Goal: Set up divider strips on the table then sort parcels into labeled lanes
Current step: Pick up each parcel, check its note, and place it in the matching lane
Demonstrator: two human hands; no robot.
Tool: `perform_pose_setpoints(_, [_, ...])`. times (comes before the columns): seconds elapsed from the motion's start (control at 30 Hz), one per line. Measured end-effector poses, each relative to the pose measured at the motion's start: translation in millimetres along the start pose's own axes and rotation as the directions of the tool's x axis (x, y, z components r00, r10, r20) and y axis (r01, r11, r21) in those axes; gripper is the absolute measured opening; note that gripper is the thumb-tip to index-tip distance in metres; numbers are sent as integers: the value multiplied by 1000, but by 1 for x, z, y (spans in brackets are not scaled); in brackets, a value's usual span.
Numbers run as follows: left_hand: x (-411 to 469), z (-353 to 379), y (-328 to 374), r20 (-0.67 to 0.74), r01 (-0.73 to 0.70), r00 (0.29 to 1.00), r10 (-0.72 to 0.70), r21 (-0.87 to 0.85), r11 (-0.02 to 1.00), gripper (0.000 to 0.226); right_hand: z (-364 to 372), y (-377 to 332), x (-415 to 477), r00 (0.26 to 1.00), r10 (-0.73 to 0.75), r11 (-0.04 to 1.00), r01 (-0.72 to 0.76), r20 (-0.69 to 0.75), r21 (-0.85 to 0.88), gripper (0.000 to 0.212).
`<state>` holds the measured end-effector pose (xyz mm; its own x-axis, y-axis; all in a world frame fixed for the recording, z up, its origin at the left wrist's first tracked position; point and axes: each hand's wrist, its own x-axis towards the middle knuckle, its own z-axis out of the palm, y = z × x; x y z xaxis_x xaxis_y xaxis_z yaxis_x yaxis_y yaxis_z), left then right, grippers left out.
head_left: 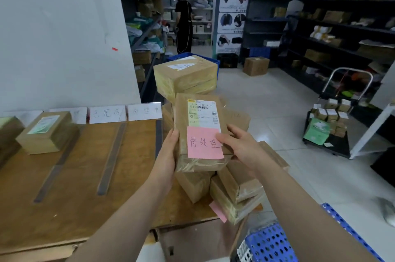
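I hold a brown taped parcel [198,131] above the table's right end; it carries a white shipping label and a pink handwritten note [204,143]. My left hand [167,154] grips its left edge, and my right hand [241,148] grips its right edge with the thumb on the note. Dark divider strips [112,159] lie on the wooden table [74,197], forming lanes. White handwritten lane labels [144,111] stand along the far edge. Another parcel [46,133] sits in a left lane.
A pile of brown parcels [235,189] lies under my hands at the table's right end, with a larger box [184,76] behind. A blue perforated crate [271,242] is at lower right. A person [183,24] stands by far shelves. A loaded cart [333,125] stands right.
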<state>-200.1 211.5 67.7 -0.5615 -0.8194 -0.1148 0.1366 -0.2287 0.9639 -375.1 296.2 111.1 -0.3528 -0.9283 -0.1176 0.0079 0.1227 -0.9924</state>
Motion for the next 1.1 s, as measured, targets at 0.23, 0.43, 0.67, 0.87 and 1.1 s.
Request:
perform_pose_setpoints(0.23, [-16, -48, 26, -219, -55, 972, 82, 127, 990, 61, 61, -6, 29, 999, -1, 1000, 2, 35, -28, 46])
perform_pose_setpoints(0.43, [-39, -131, 47, -353, -92, 922, 161, 204, 975, 59, 151, -15, 53, 993, -18, 1000, 20, 118, -20, 32])
perform_pose_setpoints(0.67, [-85, -253, 87, -496, -49, 861, 116, 145, 988, 84, 290, -23, 65, 971, -10, 995, 32, 237, -90, 14])
perform_pose_setpoints(0.87, [-119, -373, 120, -560, 71, 826, 59, 208, 976, 52, 421, -26, 70, 952, -5, 993, 42, 306, -114, 17])
perform_pose_setpoints(1.1, [-126, -483, 131, -518, 177, 856, 11, 312, 933, 39, 529, -6, 84, 954, 83, 987, -40, 288, -153, 27])
